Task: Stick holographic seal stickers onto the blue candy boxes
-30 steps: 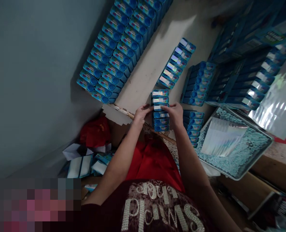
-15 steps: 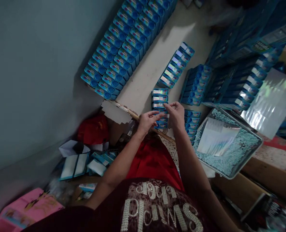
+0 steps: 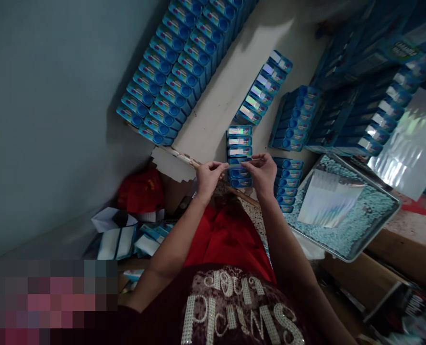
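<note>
My left hand [image 3: 208,180] and my right hand [image 3: 263,173] are both closed in a pinch, each on one end of a small clear sticker strip [image 3: 235,166]. The strip is stretched level between my fingertips. Beneath it is a short row of small blue boxes [image 3: 240,183] at the table's near edge. Several boxes at the far end of that row bear shiny strips [image 3: 240,131] on top; the nearer ones show bare blue lids. Beyond them stands a slanted row of blue boxes [image 3: 259,91] with shiny strips on their tops.
A long double block of blue boxes [image 3: 169,91] lines the wall side of the white table [image 3: 213,110]. More blue boxes [image 3: 293,120] stand right. A metal tray [image 3: 356,254] of pale blue pieces carries a shiny sticker sheet [image 3: 329,196]. A red bag [image 3: 141,191] lies lower left.
My left hand has moved a little left and turned, and its fingers now pinch the strip's left end. The strip is now pulled level between both hands. The view has shifted slightly.
</note>
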The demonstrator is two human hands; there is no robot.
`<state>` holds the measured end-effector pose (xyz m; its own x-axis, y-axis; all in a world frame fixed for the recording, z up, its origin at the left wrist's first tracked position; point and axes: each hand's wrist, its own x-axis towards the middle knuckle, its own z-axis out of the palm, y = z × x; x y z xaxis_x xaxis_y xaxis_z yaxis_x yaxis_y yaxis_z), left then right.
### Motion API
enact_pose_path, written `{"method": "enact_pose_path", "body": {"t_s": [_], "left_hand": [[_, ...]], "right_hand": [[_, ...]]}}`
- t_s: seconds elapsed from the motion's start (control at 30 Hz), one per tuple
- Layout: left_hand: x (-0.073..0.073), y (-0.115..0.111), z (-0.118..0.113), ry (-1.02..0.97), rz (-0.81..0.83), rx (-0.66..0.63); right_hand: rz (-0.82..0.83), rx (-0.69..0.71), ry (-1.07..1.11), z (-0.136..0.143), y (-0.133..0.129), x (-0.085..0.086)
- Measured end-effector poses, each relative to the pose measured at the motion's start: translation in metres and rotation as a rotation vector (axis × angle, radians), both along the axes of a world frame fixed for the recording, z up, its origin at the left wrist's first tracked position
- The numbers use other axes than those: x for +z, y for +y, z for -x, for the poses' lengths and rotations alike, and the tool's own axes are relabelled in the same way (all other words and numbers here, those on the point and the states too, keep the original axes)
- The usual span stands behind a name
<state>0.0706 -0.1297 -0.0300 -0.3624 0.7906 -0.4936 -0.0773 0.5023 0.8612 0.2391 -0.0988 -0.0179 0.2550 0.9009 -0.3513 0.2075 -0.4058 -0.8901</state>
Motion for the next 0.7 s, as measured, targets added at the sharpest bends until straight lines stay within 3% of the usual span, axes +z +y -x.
{"method": "enact_pose_path", "body": {"t_s": [0.23, 0.57, 0.7], "left_hand": [[-0.01, 0.014, 0.004, -0.052, 0.027, 0.007], [-0.015, 0.018, 0.006, -0.085, 0.078, 0.029], [-0.024, 0.019, -0.004, -0.065, 0.116, 0.062]], "right_hand": [[-0.026, 0.01, -0.158, 0.009, 0.009, -0.011], [0.009, 0.022, -0.213, 0.019, 0.013, -0.011], [0.041, 0.027, -0.3, 0.011, 0.012, -0.012]]}}
